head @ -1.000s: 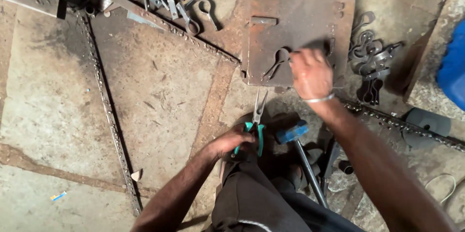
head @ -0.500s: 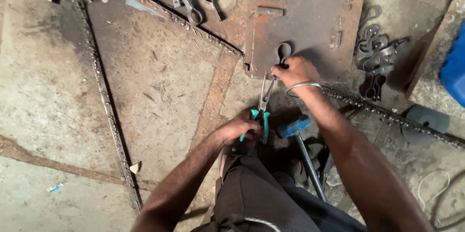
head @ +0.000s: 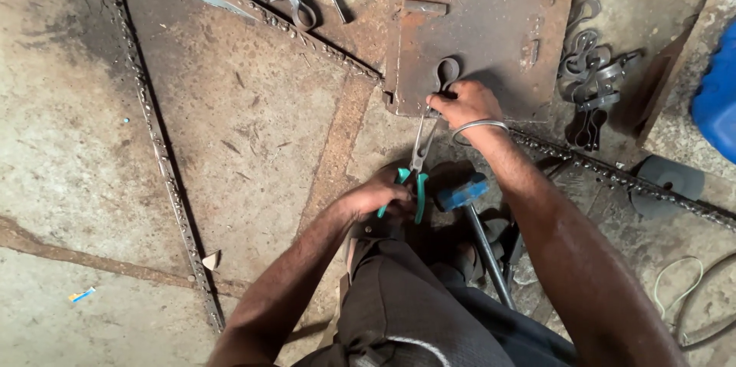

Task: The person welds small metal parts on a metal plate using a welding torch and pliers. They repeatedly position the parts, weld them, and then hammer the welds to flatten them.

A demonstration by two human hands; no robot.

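Bare concrete floor point(head: 84, 152) to the left lies open — wide room for a hand. To the right it is crowded: a rusty steel plate point(head: 491, 22), a heap of metal clamps point(head: 590, 83), a chain point(head: 613, 175) and a blue-headed hammer point(head: 464, 194) — all close together.
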